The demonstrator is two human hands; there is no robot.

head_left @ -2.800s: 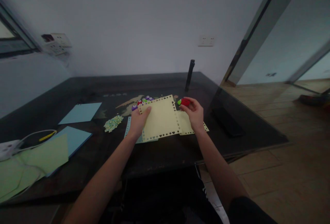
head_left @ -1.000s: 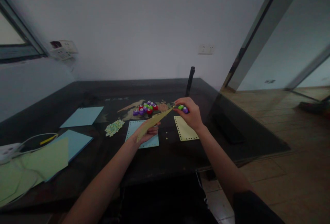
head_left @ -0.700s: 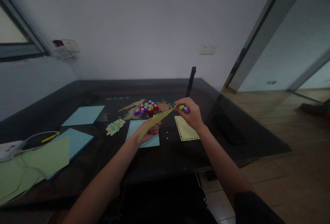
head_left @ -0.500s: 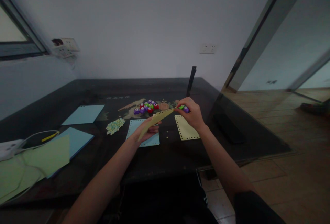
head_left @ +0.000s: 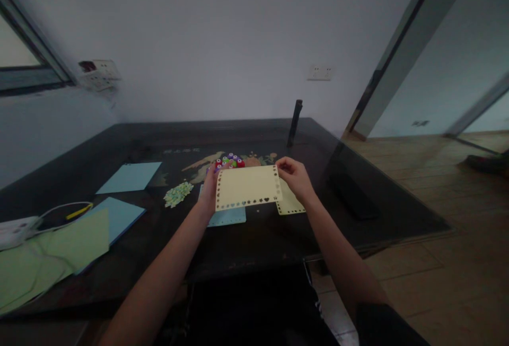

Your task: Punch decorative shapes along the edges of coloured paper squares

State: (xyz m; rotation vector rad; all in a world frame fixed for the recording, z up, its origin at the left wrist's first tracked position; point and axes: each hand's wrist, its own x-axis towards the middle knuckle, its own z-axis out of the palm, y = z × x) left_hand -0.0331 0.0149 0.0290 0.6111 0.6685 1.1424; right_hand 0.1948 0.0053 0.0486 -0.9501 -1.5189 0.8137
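Observation:
A yellow card (head_left: 247,186) with small shapes punched along its edges is held up, facing me, above the table. My left hand (head_left: 207,193) grips its left end. At its upper right corner, my right hand (head_left: 293,177) has its fingers closed on the edge. Behind the card lie a blue punched card (head_left: 228,217) and another yellow punched card (head_left: 290,207), both partly covered. Red, purple and green punches (head_left: 234,161) are clustered just beyond the held card, some hidden by it.
Left of the cards is a pile of paper bits (head_left: 178,195). Blue sheets (head_left: 131,177), green-yellow sheets (head_left: 51,256) and a white cable lie further left. A black box-like object (head_left: 353,196) rests at right; a black upright post (head_left: 295,123) stands behind.
The held yellow card has turned from edge-on to flat facing me. The green and purple punch that was at my right hand no longer shows there.

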